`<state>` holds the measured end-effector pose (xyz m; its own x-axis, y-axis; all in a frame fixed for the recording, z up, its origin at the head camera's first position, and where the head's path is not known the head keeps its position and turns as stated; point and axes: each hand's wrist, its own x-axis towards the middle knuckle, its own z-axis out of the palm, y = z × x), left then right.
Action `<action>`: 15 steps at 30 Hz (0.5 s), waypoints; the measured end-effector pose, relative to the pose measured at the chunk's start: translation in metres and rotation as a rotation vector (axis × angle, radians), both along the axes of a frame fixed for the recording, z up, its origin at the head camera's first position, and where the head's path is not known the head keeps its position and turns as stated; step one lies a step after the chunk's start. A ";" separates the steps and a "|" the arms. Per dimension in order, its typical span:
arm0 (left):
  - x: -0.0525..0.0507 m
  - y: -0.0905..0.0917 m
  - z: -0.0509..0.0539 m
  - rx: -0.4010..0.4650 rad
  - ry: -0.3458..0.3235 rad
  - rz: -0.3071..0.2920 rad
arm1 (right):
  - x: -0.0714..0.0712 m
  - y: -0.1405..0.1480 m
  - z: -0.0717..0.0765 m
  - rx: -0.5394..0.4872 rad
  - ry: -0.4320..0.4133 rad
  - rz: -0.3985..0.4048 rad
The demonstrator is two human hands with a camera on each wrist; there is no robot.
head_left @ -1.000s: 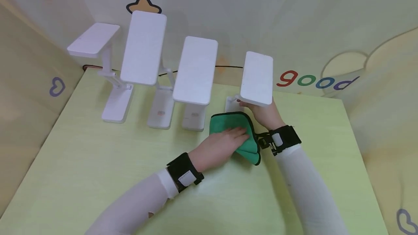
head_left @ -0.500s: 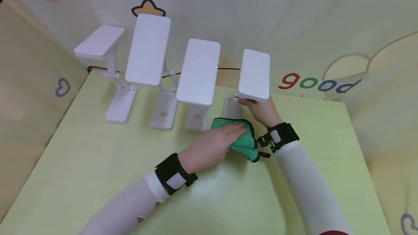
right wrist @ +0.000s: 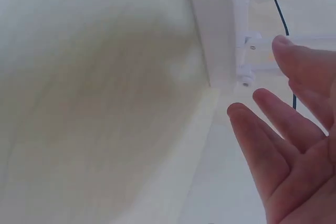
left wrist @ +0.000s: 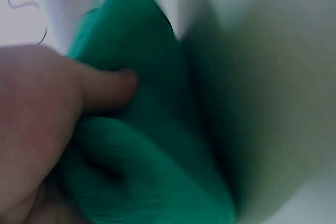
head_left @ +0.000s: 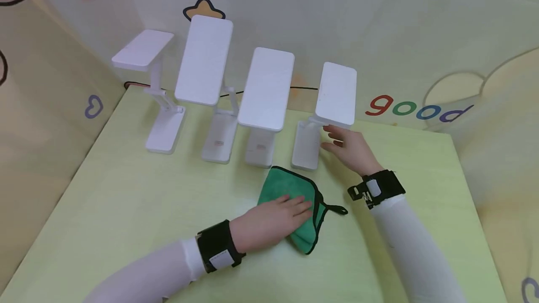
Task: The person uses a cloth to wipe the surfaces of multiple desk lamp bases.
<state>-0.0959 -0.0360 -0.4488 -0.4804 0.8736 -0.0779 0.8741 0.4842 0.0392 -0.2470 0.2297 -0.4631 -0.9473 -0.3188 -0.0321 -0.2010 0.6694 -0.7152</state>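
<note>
My left hand (head_left: 269, 223) grips a folded green cloth (head_left: 288, 183) with black edging and a hanging loop, fingers spread across its top. In the left wrist view, the thumb (left wrist: 113, 85) presses against the cloth (left wrist: 157, 177), which bunches toward the palm. My right hand (head_left: 349, 148) is beside the rightmost white phone stand (head_left: 337, 92), just right of its base. Its spread, slightly bent fingers hold nothing; in the right wrist view, the hand (right wrist: 299, 145) appears apart from the stand's base (right wrist: 215, 24).
Three more white phone stands stand in a row to the left: a far-left one (head_left: 145, 50), a tall one (head_left: 204, 60) and a middle one (head_left: 266, 89). Behind the pale green table (head_left: 126, 219) hangs a printed backdrop (head_left: 404, 27).
My left hand has drawn the cloth back from the rightmost stand, toward the front of the table. My right hand has let go of that stand and shifted slightly right.
</note>
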 end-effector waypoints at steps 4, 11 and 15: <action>0.013 -0.003 -0.015 -0.078 -0.118 0.020 | 0.001 0.009 -0.002 0.016 -0.025 0.020; 0.012 -0.001 -0.030 -0.005 -0.316 0.042 | 0.005 0.017 -0.004 0.084 -0.058 0.025; -0.009 -0.002 -0.031 0.101 -0.381 0.076 | 0.005 0.018 -0.006 0.171 -0.086 0.027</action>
<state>-0.1047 -0.0382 -0.4794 -0.4972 0.8491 -0.1785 0.7498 0.5240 0.4040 -0.2423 0.2472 -0.4689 -0.9300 -0.3265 -0.1688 -0.1630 0.7779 -0.6069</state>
